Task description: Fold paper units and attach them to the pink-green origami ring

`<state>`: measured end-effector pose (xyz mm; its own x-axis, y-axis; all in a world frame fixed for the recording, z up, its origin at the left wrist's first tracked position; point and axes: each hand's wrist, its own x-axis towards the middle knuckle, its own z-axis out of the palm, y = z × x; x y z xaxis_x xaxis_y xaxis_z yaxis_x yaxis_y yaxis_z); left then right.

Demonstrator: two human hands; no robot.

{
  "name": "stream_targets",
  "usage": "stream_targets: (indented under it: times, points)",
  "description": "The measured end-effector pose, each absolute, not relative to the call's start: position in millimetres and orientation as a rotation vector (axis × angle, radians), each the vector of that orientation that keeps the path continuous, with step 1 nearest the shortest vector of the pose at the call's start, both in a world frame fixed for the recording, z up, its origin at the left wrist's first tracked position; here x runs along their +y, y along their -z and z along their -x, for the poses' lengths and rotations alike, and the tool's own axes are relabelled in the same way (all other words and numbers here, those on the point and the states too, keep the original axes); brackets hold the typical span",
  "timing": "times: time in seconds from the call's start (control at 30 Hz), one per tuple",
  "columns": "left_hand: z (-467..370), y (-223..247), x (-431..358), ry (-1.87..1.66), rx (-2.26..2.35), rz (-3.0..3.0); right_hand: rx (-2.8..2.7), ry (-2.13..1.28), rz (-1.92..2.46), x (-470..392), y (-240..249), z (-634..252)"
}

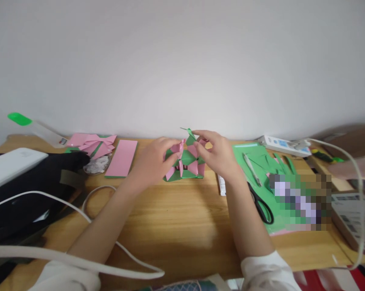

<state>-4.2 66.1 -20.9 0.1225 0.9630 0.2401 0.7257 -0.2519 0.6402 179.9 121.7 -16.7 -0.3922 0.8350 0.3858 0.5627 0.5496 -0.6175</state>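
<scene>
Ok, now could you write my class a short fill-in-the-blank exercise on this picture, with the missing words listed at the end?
1. The left hand and right hand hold a folded paper model coloured pink and ____.
2. The colour of the scissors' handles is ____.
3. The power strip lies on the person's ____ side.

Missing words: green; black; right.
</scene>
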Motion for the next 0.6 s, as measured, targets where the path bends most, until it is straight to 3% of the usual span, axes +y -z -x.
stream_targets:
  times: [0.6]
  points:
    - [3, 20, 66, -0.922, 1.664, -2.068, -2.104, -0.166, 1.381, 112, 22, -160]
